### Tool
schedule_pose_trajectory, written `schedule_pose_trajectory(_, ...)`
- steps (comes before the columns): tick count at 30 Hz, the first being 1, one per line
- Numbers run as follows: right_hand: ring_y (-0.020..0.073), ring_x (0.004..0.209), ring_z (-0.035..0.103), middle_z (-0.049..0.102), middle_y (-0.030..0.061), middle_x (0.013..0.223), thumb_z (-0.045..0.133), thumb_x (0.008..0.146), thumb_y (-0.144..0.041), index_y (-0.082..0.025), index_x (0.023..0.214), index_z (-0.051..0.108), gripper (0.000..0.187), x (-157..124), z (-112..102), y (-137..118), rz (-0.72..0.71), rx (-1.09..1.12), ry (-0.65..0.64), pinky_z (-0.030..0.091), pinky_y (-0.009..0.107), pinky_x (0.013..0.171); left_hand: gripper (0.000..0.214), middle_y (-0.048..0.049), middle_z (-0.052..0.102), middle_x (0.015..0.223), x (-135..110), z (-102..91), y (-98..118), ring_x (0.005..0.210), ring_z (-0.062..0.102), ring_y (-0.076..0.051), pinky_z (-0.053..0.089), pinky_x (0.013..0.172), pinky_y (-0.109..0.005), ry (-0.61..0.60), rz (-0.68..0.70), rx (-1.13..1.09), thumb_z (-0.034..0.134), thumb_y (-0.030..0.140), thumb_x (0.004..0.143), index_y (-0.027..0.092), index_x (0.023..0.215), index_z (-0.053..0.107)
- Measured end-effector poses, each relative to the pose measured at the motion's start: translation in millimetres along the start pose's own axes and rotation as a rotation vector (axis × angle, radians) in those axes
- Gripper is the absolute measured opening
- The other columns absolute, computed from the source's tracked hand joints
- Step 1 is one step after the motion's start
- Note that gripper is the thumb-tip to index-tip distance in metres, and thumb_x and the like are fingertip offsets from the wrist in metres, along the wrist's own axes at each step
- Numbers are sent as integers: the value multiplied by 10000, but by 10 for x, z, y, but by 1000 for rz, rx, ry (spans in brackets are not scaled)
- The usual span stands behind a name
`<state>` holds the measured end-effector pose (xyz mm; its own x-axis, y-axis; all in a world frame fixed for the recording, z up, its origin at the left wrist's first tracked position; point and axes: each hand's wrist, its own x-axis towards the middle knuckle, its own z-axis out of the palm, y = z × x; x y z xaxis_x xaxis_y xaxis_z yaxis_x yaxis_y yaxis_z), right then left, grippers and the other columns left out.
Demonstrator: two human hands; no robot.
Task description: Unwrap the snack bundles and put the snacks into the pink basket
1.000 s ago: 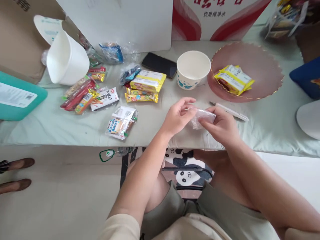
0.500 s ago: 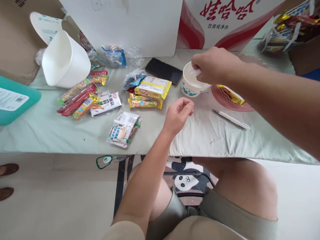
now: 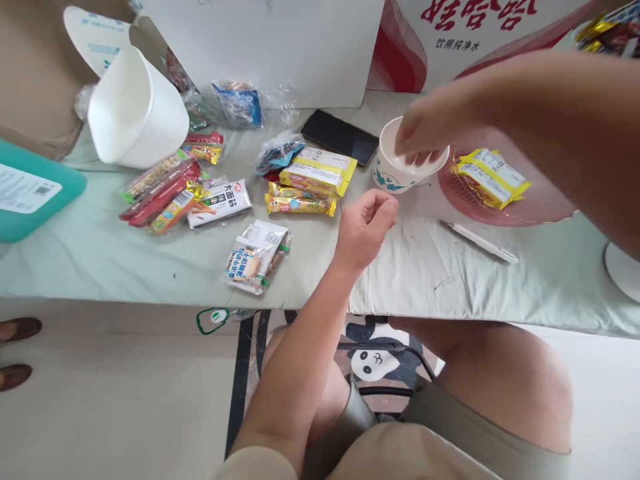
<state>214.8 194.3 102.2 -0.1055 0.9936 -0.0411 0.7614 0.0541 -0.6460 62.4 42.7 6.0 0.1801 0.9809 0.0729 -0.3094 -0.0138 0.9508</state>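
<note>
My left hand (image 3: 367,223) rests on the cloth-covered table just in front of a paper bowl (image 3: 393,175), its fingers curled in with the thumb against them. Nothing shows in it. Over that white bowl with blue-green leaf prints, my right hand (image 3: 425,130) reaches down, blurred, with loosely parted fingertips inside the rim. I see nothing held there; the bowl's bottom is hidden. Right of the bowl, a pink ribbed plate (image 3: 525,215) carries a yellow snack packet (image 3: 493,177). A white pen-like tool (image 3: 480,241) lies in front of the plate.
Left of my hands lie yellow snack packs (image 3: 317,172), a black phone (image 3: 340,137), a clear-wrapped biscuit pack (image 3: 257,257) and several bagged snacks (image 3: 165,190). A white tub (image 3: 143,110) stands at far left beside a green container (image 3: 40,193). Cartons (image 3: 280,53) line the back.
My right hand has turned fingers-down into the bowl, and the clear plastic scrap at its fingertips no longer shows. My left hand stays in place. The view has shifted slightly, revealing more of the plate.
</note>
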Motion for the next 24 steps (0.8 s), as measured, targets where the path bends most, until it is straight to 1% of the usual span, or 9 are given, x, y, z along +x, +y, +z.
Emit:
schedule_pose_trajectory(2, 164, 811, 739, 577, -66, 472, 759, 615, 95, -140, 499, 670, 277, -224, -47, -365, 57, -262, -64, 482, 233, 720, 350, 36, 487, 579, -10, -18, 48, 560, 472, -100, 418, 578, -257, 167, 78, 49, 611, 340, 982, 215, 660, 555)
schedule_pose_trajectory(4, 267, 1038, 734, 723, -20, 782, 693, 840, -115, -205, 953, 816, 189, -471, 72, -640, -109, -587, 2, 513, 415, 952, 452, 36, 412, 554, -14, -40, 90, 529, 410, -102, 368, 549, -267, 357, 145, 104, 540, 364, 1030, 216, 608, 473)
schedule_pose_trajectory(7, 347, 1160, 684, 722, 141, 1241, 710, 857, -231, -177, 1405, 641, 555, -685, 520, -722, -316, -513, -206, 532, 452, 967, 514, 28, 329, 560, -18, -67, 112, 522, 345, -110, 326, 547, -280, 563, 207, 161, 425, 348, 1073, 210, 585, 342)
schedule_pose_trajectory(8, 365, 1207, 657, 671, 154, 1332, 736, 834, -247, -211, 1466, 589, 650, -687, 693, -664, -333, -508, -225, 532, 454, 962, 512, 26, 310, 563, -23, -74, 109, 522, 331, -113, 320, 551, -283, 603, 226, 170, 401, 331, 1076, 208, 587, 311)
schedule_pose_trajectory(10, 393, 1201, 638, 668, 158, 1263, 814, 754, -267, -221, 1418, 601, 699, -610, 989, -477, -300, -506, -200, 530, 456, 929, 497, 23, 290, 568, -40, -90, 97, 518, 317, -115, 312, 557, -292, 636, 263, 171, 376, 296, 1071, 207, 593, 273)
schedule_pose_trajectory(13, 280, 962, 671, 679, 55, 1020, 893, 656, -293, -286, 1294, 630, 690, -434, 1179, -214, -344, -290, -109, 522, 364, 809, 482, 21, 290, 570, -66, -143, 99, 512, 310, -115, 295, 556, -306, 628, 284, 187, 376, 258, 1059, 209, 595, 256)
schedule_pose_trajectory(18, 260, 875, 645, 669, 50, 935, 887, 712, -336, -284, 1211, 638, 561, -490, 796, -314, -338, -273, -140, 467, 335, 706, 446, 27, 292, 559, -37, -303, 181, 516, 319, -112, 269, 559, -314, 668, 357, 113, 386, 167, 1016, 216, 578, 314)
schedule_pose_trajectory(22, 247, 933, 654, 672, 42, 900, 831, 785, -416, -272, 1161, 667, 435, -977, 345, -524, -208, -192, -74, 478, 319, 738, 441, 33, 272, 551, -3, -361, 212, 504, 312, -121, 261, 527, -309, 722, 273, 38, 417, 261, 1020, 232, 590, 322)
schedule_pose_trajectory(24, 241, 1011, 682, 703, 17, 999, 734, 840, -445, -291, 1227, 659, 423, -1296, 279, -475, -127, 119, -112, 523, 316, 781, 470, 23, 308, 562, -14, -342, 190, 534, 368, -138, 344, 557, -303, 670, 258, 22, 458, 397, 1028, 241, 599, 348)
